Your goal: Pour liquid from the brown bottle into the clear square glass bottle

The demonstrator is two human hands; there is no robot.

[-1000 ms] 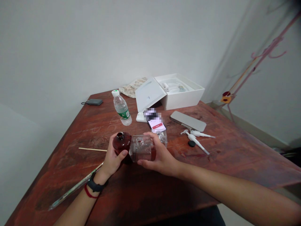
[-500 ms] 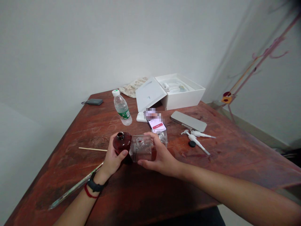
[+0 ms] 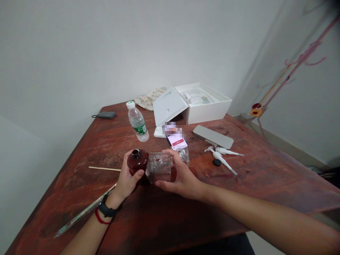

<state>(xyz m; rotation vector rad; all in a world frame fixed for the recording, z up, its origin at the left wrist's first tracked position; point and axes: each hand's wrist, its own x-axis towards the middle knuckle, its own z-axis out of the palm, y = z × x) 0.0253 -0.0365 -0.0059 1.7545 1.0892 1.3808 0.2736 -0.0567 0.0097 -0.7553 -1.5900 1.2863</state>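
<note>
My left hand point(image 3: 130, 179) is wrapped round a dark brown bottle point(image 3: 138, 161) with an uncapped neck. Close against its right side stands a clear square bottle point(image 3: 158, 168), also uncapped, gripped between the thumb and fingers of my right hand point(image 3: 182, 179). Behind my right fingers a second clear bottle point(image 3: 184, 154) is partly hidden. Two white pump heads point(image 3: 223, 160) with tubes lie to the right, beside a small black cap point(image 3: 217, 162).
A water bottle point(image 3: 138, 122) stands behind my hands. Farther back are a white box point(image 3: 209, 111) with its lid leaning, a phone point(image 3: 178, 142) and a grey case point(image 3: 212, 136). A wooden stick point(image 3: 105, 168) and a wrapped chopstick packet point(image 3: 82, 214) lie at left; a grey pouch-like item point(image 3: 106, 115) is behind.
</note>
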